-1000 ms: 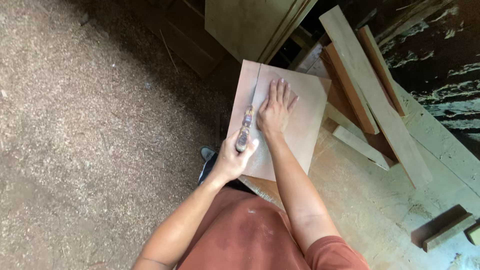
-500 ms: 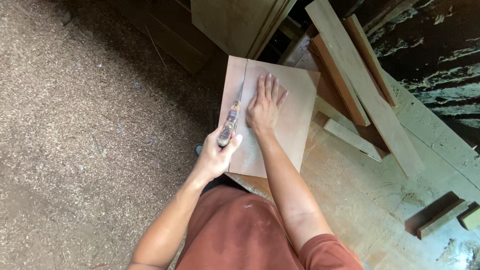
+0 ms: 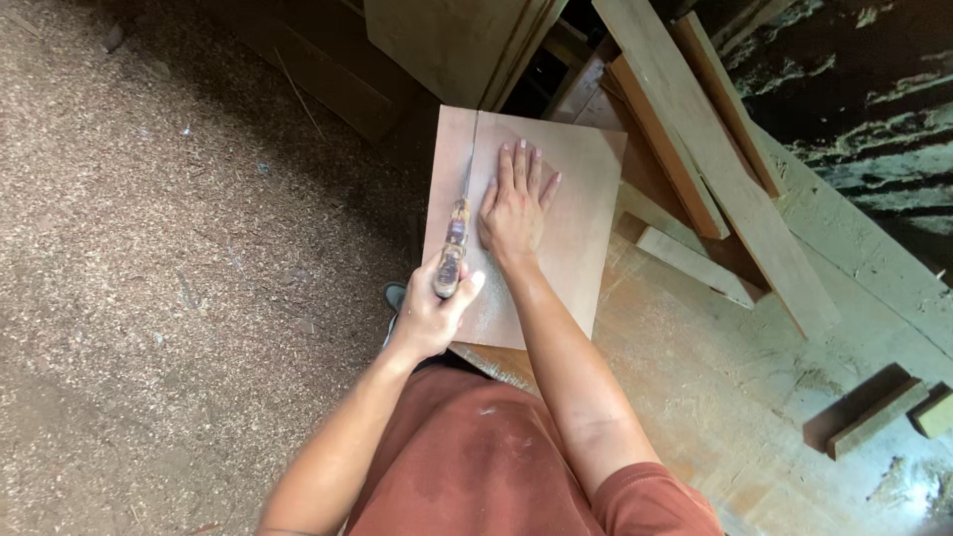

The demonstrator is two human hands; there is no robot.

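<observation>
My rust-red shirt [image 3: 467,467], pinkish-brown board [image 3: 556,218] dusted pale, brown mottled saw handle [image 3: 452,253], tan sawdust-speckled floor [image 3: 169,258], pale worn counter [image 3: 715,397], light brown planks [image 3: 715,159].

Left hand [image 3: 429,316] fisted in a grip; right hand [image 3: 516,208] pressed flat, fingers spread.

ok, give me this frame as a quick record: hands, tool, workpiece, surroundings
left hand: grips the saw handle
right hand: flat on the board, fingers spread
saw: blade along the board's left side
board: thin reddish sheet, dusted with sawdust, overhanging the bench
bench: worn, dusty
planks: stacked at the board's right
floor: covered in sawdust
</observation>
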